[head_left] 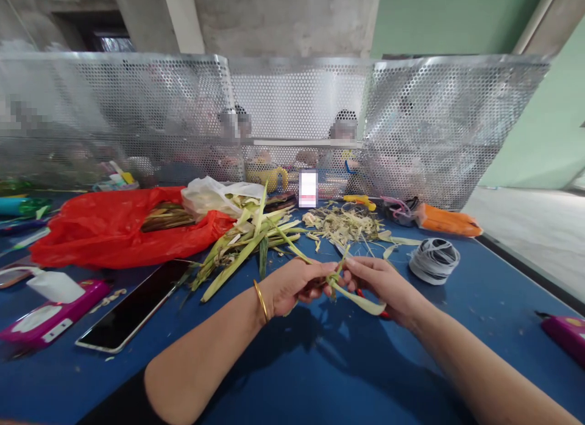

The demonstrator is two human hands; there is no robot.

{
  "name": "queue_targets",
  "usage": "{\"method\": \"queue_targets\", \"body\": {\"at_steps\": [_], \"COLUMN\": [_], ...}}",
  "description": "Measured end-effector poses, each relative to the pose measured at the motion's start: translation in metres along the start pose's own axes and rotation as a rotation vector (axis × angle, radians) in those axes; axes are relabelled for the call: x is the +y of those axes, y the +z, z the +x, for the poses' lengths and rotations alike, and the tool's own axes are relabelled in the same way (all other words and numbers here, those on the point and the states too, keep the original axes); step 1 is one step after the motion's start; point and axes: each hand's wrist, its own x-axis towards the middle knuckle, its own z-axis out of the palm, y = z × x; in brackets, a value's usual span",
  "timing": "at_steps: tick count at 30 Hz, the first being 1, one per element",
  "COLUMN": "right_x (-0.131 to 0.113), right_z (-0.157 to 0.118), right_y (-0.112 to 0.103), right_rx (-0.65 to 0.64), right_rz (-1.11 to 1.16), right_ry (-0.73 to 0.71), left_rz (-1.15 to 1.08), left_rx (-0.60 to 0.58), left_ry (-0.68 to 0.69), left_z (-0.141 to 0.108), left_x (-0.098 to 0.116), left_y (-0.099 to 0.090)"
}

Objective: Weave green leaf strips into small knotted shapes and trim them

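Observation:
My left hand (299, 282), with a gold bangle at the wrist, is closed on a small bundle of green plant strips (333, 280) above the blue table. My right hand (377, 282) pinches the same bundle from the other side, thumb and fingers close to my left fingertips. A pale, broad strip (359, 300) curls out below my right fingers. Red scissors handles (385, 315) show under my right palm; most of the scissors is hidden by the hand. One long strip (292, 243) runs from my left hand toward a pile of husk-like leaves (237, 260).
A red plastic bag (105, 224) and a phone (132, 309) lie left. Shredded trimmings (350, 224) are heaped ahead. A spool of pale tape (434, 261) and an orange packet (448, 221) stand right. Perforated metal panels (301, 96) rise behind, with people beyond.

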Motion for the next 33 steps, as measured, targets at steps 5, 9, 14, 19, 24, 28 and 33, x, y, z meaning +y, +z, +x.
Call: {"method": "queue_targets", "body": {"at_steps": [5, 9, 14, 19, 24, 28, 33], "right_x": [0.011, 0.016, 0.015, -0.005, -0.005, 0.001, 0.000], "right_z": [0.002, 0.004, 0.007, -0.004, -0.008, -0.006, -0.004], "right_y": [0.010, 0.012, 0.003, -0.003, 0.010, 0.017, 0.015], "right_rx": [0.105, 0.251, 0.336, 0.642, 0.028, -0.062, 0.076], "right_rz": [0.158, 0.069, -0.298, -0.868, -0.439, -0.080, -0.042], "right_ry": [-0.035, -0.083, -0.164, -0.638, -0.299, -0.082, -0.187], "left_rz": [0.086, 0.117, 0.178, 0.287, 0.428, 0.434, 0.370], "left_rx": [0.018, 0.025, -0.001, -0.002, -0.046, -0.006, 0.226], "left_ry": [0.018, 0.056, 0.054, 0.105, 0.128, 0.133, 0.197], "left_z": [0.002, 0.002, -0.002, -0.006, -0.005, -0.002, 0.001], "left_x": [-0.010, -0.012, -0.007, -0.006, -0.013, -0.017, -0.025], "left_y": [0.011, 0.016, 0.015, 0.021, 0.025, 0.029, 0.039]}}
